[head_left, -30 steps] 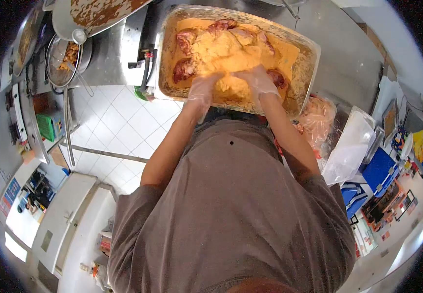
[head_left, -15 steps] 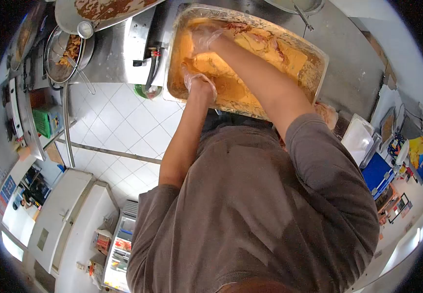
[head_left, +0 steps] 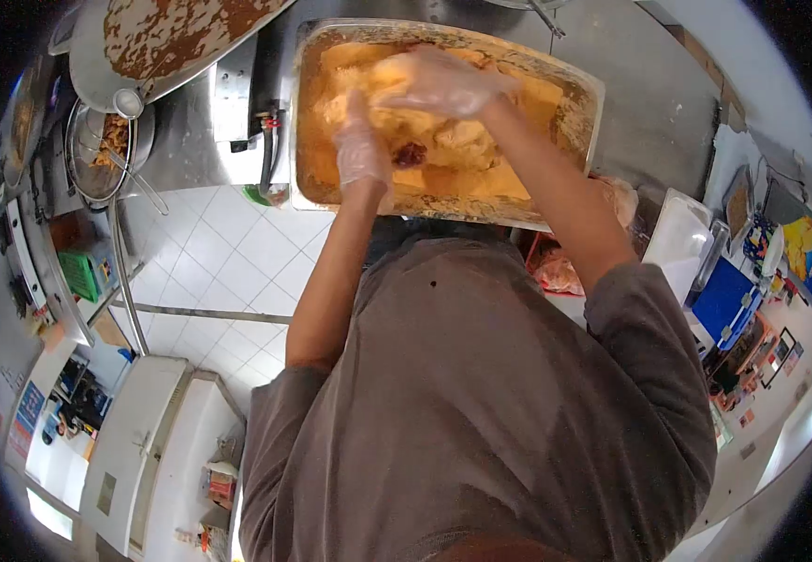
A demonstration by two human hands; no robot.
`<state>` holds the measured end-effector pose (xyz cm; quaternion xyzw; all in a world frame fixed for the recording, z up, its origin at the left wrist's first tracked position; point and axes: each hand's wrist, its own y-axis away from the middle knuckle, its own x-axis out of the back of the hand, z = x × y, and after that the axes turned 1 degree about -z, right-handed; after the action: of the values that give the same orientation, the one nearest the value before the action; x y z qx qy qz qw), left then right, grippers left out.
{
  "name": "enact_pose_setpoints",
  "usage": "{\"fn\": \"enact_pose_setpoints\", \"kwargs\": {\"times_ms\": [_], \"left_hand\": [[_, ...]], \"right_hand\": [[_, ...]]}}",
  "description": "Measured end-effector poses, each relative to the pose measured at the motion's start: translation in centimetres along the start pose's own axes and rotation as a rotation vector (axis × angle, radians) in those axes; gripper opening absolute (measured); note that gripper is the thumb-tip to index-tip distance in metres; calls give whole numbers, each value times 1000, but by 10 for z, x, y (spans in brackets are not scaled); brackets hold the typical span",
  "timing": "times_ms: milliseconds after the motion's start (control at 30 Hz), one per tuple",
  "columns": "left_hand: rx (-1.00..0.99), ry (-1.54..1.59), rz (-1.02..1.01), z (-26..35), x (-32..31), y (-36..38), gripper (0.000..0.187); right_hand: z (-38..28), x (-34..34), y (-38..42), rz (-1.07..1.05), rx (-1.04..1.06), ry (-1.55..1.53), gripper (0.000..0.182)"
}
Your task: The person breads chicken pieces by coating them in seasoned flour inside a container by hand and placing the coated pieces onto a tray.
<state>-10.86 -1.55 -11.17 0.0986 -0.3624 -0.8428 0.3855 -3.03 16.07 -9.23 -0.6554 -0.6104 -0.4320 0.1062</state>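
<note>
A large rectangular tray (head_left: 593, 122) holds orange-yellow powder (head_left: 509, 173) with coated pieces in it. A dark red piece (head_left: 410, 155) shows near its middle. Both hands wear clear plastic gloves and are over the powder. My left hand (head_left: 362, 155) points away from me at the tray's left part, its fingertips blurred against the powder. My right hand (head_left: 448, 86) lies across the far part, palm down, its fingers stretched toward the left and smeared by motion. Whether either hand grips a piece is hidden.
A metal pan (head_left: 88, 61) with brown residue stands at the upper left. Below it, a strainer (head_left: 128, 103) rests by a bowl of fried pieces (head_left: 111, 140). A red container of meat (head_left: 556, 272) is below the tray, and a blue box (head_left: 724, 300) is at the right.
The left hand has moved farther into the tray, and the right hand has swung rightward, stretched out. Powder is heaped differently, and a dark red piece shows. The whole view has shifted slightly.
</note>
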Motion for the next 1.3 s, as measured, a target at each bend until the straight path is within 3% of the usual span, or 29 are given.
{"fn": "enact_pose_setpoints", "kwargs": {"times_ms": [33,67,133,200,267,333,400,433,533,567,633,700,800,867,967,1067,1133,1200,1233,1267,1300], "left_hand": [[-154,-321,-5,-3,-11,7,93],[-164,-468,-61,6,-21,11,93],[-211,-760,-168,24,-40,17,93],[-233,-937,-358,52,-51,26,89],[-340,-1063,-316,45,-40,9,83],[-512,-1129,35,20,-21,-36,77],[-548,-1155,153,24,-12,-61,72],[-474,-1144,97,31,-12,-66,76],[-291,-1237,-93,35,-25,-101,89],[-218,-1326,-133,33,-33,-114,93],[-615,-1736,-385,2,-33,-175,78],[-721,-1874,-565,5,-38,-175,73],[-329,-1480,-608,37,-47,-137,81],[13,-868,-517,63,-59,-103,84],[-145,-553,-657,52,-53,-103,90],[-8,-348,-631,29,-39,-120,92],[-5,-415,-566,29,-32,-107,87],[-51,-569,-485,55,-28,-58,79],[-77,-644,-441,72,-26,-28,76],[-104,-717,-396,90,-25,4,72],[-234,-735,-486,97,-25,25,64]], "right_hand": [[-11,14,39,133,12,-144,54],[-8,19,64,268,-24,-335,45],[31,-9,92,534,61,273,38],[47,-22,111,635,-87,170,35],[57,-29,128,538,-435,-663,33],[106,-53,152,496,-308,338,40],[111,-46,152,385,-516,464,50],[109,-36,139,319,-775,78,56],[89,-12,121,248,-1013,-661,85],[103,-25,112,277,-975,-697,89],[137,-59,91,334,-903,-763,96],[142,-64,83,334,-873,-804,101],[98,-12,94,153,-969,-805,103],[83,-1,95,145,-865,-872,102],[88,-3,84,40,-713,-901,100],[94,-5,75,-30,-673,-679,97],[88,-11,81,55,-453,-737,93],[68,-13,101,262,11,-1033,90],[59,-21,106,420,56,-896,67],[50,-27,113,462,79,-724,65],[42,-31,123,502,101,-550,63]]}}
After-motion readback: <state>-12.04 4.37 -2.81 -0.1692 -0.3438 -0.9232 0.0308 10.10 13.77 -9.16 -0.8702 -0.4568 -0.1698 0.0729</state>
